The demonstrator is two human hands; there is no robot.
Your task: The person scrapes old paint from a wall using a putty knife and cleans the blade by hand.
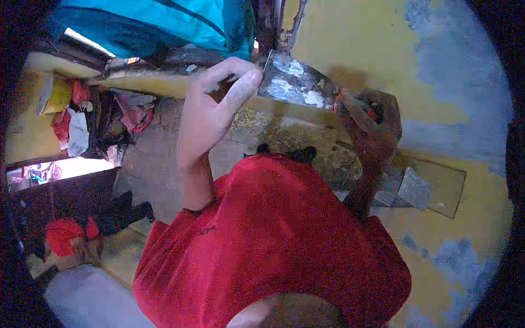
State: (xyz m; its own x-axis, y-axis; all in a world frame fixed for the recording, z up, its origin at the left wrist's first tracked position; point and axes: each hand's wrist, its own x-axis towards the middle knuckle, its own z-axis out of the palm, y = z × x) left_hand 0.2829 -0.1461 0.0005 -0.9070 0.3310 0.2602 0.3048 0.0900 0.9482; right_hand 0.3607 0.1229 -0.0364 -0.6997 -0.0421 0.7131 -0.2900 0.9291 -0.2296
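A wide putty knife (296, 82) with white smears on its dark blade is held up before me, flat side in view. My right hand (371, 119) is closed around its orange handle, most of which the fingers hide. At the blade's straight front edge, the thumb and forefinger of my left hand (219, 102) meet and touch the metal. Pale dust or residue seems to coat the left thumb. Below both hands is my red shirt (275, 233).
A yellow wall (434, 82) with grey-white patches rises at the right. A thin rectangular frame (459, 192) lies near it. Blue sheeting (180, 24) hangs at the top. Bags (78, 131) hang at the left, above a bright opening (74, 170). Red cloth (63, 235) shows lower left.
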